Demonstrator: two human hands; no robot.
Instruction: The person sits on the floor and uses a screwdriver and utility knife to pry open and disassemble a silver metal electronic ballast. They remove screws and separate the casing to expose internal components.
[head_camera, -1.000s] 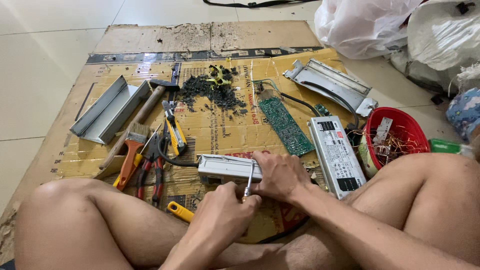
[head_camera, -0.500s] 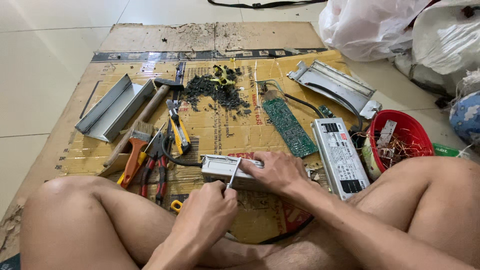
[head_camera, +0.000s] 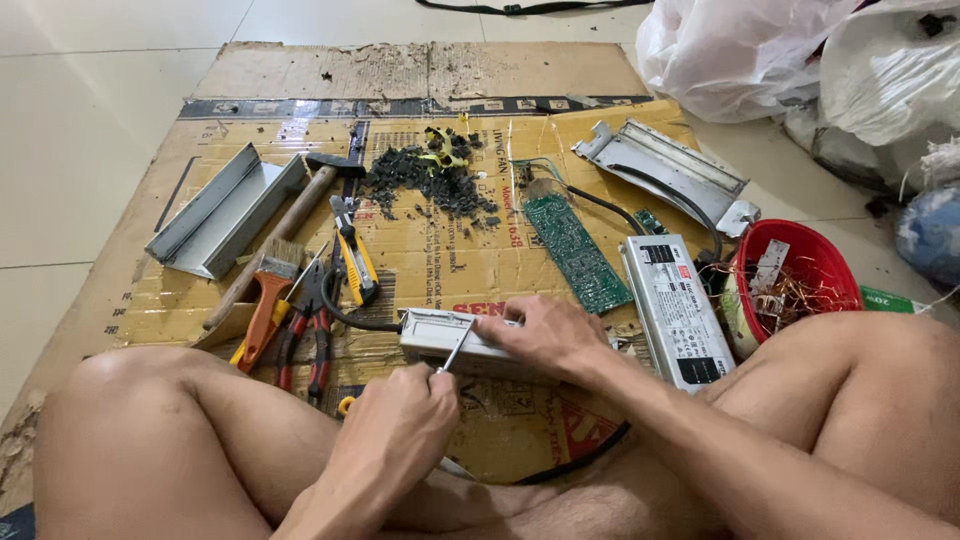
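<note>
From the head camera I see a long grey metal box (head_camera: 445, 335) lying flat on the cardboard sheet (head_camera: 440, 260) spread over the floor, just in front of the crossed legs. It is pale, rectangular and narrow, with a black cable running out of its left end toward the pliers (head_camera: 310, 330). My right hand (head_camera: 545, 335) lies closed over the box's right half, pinning it down. My left hand (head_camera: 395, 430) is curled into a fist around a screwdriver (head_camera: 455, 350), whose thin metal shaft slants up to touch the near edge of the box.

Beyond the box lie a green circuit board (head_camera: 575, 250) and a heap of black crumbs (head_camera: 430, 185). Right of the box sit a second grey box with a label (head_camera: 675, 310) and a red bowl (head_camera: 795, 275) holding wire scraps. Left of the box are a paintbrush (head_camera: 270, 290), a hammer (head_camera: 290, 225) and a yellow knife (head_camera: 355, 260).

Compared with half a second ago, the left hand has slid a little to the right along the box's near edge, and the screwdriver now leans more steeply. The right hand has kept its hold, and the box has not shifted on the cardboard.
</note>
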